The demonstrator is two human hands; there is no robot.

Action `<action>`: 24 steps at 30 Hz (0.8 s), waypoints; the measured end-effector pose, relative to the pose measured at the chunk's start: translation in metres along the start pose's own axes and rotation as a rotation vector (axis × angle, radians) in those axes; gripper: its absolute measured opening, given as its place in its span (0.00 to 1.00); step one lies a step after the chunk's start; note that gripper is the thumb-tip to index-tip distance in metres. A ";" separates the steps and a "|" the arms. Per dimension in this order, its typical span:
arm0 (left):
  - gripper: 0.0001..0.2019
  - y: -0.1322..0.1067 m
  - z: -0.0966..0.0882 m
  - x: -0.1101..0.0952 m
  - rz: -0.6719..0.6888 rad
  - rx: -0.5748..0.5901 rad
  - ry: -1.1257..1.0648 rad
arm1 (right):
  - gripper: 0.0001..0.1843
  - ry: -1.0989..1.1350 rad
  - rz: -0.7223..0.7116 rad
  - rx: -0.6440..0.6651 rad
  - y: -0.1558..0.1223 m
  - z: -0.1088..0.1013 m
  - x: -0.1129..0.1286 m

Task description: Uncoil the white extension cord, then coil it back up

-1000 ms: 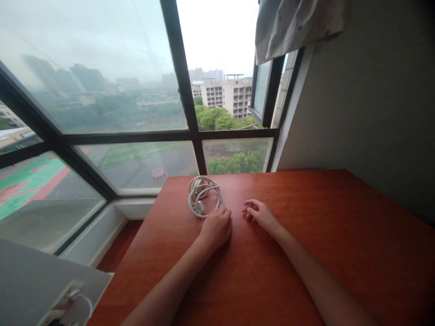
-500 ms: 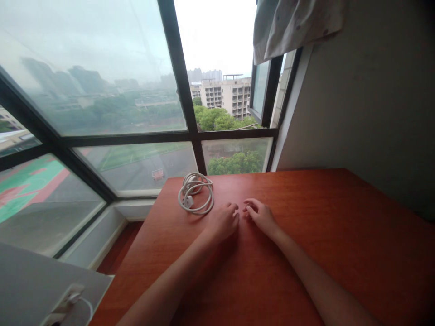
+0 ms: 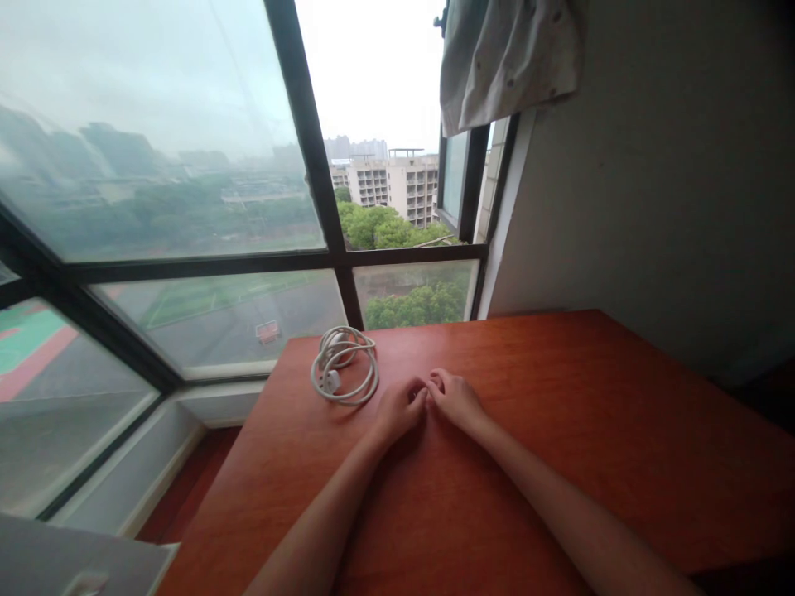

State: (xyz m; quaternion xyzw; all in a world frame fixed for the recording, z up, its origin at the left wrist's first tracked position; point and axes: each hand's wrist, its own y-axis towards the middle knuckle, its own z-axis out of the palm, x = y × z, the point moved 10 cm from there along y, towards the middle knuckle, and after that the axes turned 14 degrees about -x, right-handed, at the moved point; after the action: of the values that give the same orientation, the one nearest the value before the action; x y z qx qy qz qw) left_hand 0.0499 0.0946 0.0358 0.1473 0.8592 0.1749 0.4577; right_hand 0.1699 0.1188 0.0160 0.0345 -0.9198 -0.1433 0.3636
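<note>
Watching from beside the desk, I'd worry first about the coiled white cable (image 3: pixel 344 374), which lies near the table's (image 3: pixel 559 430) far left corner, close to the edge that faces the window (image 3: pixel 186 207). A careless sweep of the left forearm, or a nudge from the knuckles, could push the coil over that edge and down into the gap by the sill. The loops also look loosely stacked, with a small white plug tucked in on the coil's left side; snagging one strand alone would probably drag the bundle apart rather than lift it whole.

Moving rightward, the left hand (image 3: pixel 399 408) rests on the wood just beside the coil, to its right and a little nearer the person, not touching it. Its fingers are curled loosely inward and empty, the tips pointing toward the other hand. The right hand (image 3: pixel 455 397) lies next to it, also curled and empty, and the fingertips of the two hands meet or very nearly meet at the middle; I cannot tell whether they actually press together. So the cable sits free on the table, apart from both hands, closest to the left one and well off from the right.

Farther right the tabletop runs to a grey wall (image 3: pixel 652 207), with a pale curtain (image 3: pixel 509 58) bunched up above.
</note>
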 end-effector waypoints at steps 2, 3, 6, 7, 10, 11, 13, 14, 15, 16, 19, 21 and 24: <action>0.10 0.002 -0.003 0.000 -0.012 -0.018 -0.019 | 0.17 -0.052 0.040 -0.005 0.001 0.002 -0.002; 0.10 0.002 -0.004 0.001 -0.024 -0.024 -0.023 | 0.17 -0.064 0.060 -0.024 0.000 0.001 -0.004; 0.11 0.003 -0.006 0.004 -0.049 -0.035 -0.023 | 0.17 -0.033 0.059 -0.070 -0.003 -0.004 -0.008; 0.12 0.003 -0.007 0.004 -0.051 -0.039 -0.022 | 0.17 0.000 0.028 -0.061 -0.004 -0.003 -0.007; 0.14 0.002 -0.007 0.006 -0.067 -0.031 -0.037 | 0.17 0.140 -0.072 0.005 -0.006 -0.002 -0.003; 0.15 0.002 -0.006 0.008 -0.080 -0.021 -0.047 | 0.17 0.185 -0.087 0.018 -0.005 -0.002 -0.003; 0.15 0.001 -0.004 0.010 -0.104 -0.002 -0.064 | 0.17 0.253 -0.088 0.031 -0.004 -0.004 -0.005; 0.15 0.000 -0.003 0.010 -0.112 0.007 -0.073 | 0.17 0.273 -0.083 0.035 -0.003 -0.004 -0.005; 0.15 -0.001 -0.003 0.010 -0.117 0.015 -0.082 | 0.17 0.286 -0.079 0.038 -0.002 -0.004 -0.006; 0.15 -0.001 -0.002 0.010 -0.121 0.021 -0.090 | 0.17 0.293 -0.077 0.040 -0.002 -0.003 -0.006; 0.15 -0.001 -0.002 0.010 -0.134 0.029 -0.118 | 0.17 0.295 -0.081 0.035 -0.002 -0.003 -0.004; 0.14 -0.002 -0.002 0.010 -0.141 0.030 -0.129 | 0.17 0.294 -0.084 0.028 -0.002 -0.004 -0.003; 0.13 -0.002 -0.001 0.010 -0.139 0.036 -0.126 | 0.17 0.297 -0.083 0.026 -0.003 -0.005 -0.002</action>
State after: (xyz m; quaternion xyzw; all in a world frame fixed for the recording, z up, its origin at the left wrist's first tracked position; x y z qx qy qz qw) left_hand 0.0437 0.0973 0.0277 0.1062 0.8398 0.1178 0.5192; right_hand 0.1751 0.1154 0.0175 0.0981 -0.8556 -0.1396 0.4887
